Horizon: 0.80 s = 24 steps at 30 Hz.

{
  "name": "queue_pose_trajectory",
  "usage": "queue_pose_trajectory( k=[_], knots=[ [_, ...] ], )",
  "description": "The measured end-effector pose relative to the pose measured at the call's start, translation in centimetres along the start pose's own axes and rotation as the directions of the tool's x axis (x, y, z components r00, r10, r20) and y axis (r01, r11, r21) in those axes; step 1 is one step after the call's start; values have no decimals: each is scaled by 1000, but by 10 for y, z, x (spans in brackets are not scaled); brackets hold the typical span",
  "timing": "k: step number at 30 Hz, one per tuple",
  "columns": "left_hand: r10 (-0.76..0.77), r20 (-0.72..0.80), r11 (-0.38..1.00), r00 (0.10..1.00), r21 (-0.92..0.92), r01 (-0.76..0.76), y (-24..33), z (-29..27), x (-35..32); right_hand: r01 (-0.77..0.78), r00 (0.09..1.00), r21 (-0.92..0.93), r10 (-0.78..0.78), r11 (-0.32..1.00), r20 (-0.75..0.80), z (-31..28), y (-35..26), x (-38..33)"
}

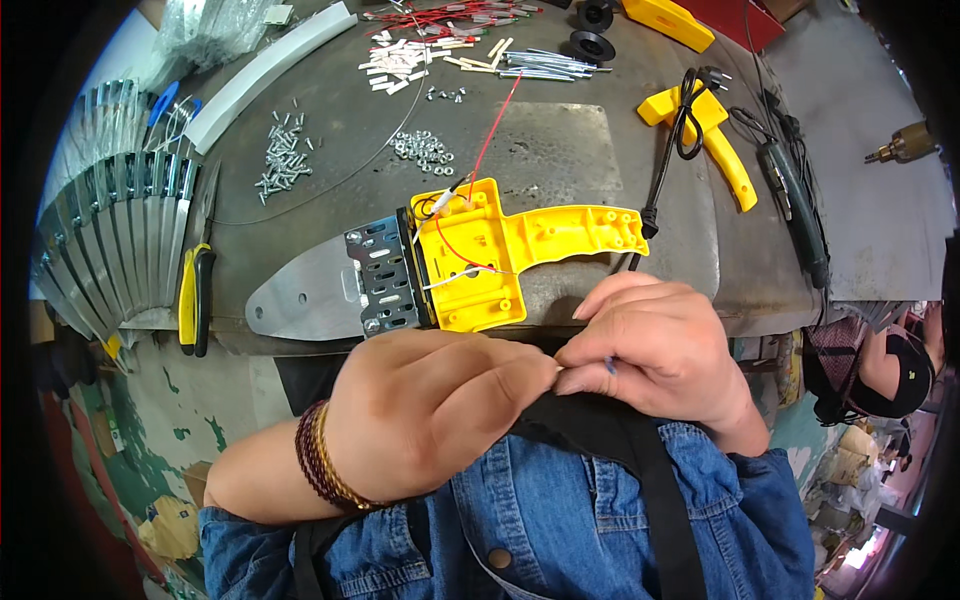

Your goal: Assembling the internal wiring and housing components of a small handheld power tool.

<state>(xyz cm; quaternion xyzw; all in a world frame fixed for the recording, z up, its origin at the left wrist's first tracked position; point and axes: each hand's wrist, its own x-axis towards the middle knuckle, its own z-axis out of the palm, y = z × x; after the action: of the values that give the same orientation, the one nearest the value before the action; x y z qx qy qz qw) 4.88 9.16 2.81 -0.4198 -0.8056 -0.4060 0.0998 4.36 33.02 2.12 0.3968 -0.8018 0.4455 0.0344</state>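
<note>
An open yellow plastic tool shell (500, 255) lies on the grey workbench (560, 150), with a flat metal blade (300, 295) and a perforated metal bracket (385, 275) at its left end. Red and white wires (455, 245) run inside it. Just below the bench's front edge, my left hand (430, 410) and my right hand (655, 355) meet fingertip to fingertip, pinching a small thin part with a bit of blue showing (608, 367). What the part is cannot be made out. A beaded bracelet (320, 460) circles my left wrist.
Yellow-handled pliers (195, 295) lie left of the blade, beside a fan of metal blades (110, 230). Screws (280, 150), nuts (425, 150), sleeves and red wires (440, 15) sit farther back. Another yellow shell half (710, 135), a black cord (670, 150) and a soldering tool (795, 205) lie right.
</note>
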Motion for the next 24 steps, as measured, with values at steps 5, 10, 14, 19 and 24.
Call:
queue_pose_trajectory(
  k=[5,10,14,19,24],
  knots=[
    [56,71,979,996,193,-69,-1,-2,-8,-96,988,-98,107,991,110,-2,-11,4],
    [29,131,975,991,214,-57,-2,-4,-10,-145,962,-50,153,988,227,-3,-10,9],
    [-6,121,987,993,163,-14,-2,-6,-9,-162,964,-19,162,987,209,1,-10,13],
    [-344,331,925,879,282,256,-2,-54,-7,-289,945,-34,291,957,148,-7,-4,9],
    [-93,-32,946,995,308,99,-18,-37,9,-434,899,209,437,876,32,15,0,21]
  ],
)
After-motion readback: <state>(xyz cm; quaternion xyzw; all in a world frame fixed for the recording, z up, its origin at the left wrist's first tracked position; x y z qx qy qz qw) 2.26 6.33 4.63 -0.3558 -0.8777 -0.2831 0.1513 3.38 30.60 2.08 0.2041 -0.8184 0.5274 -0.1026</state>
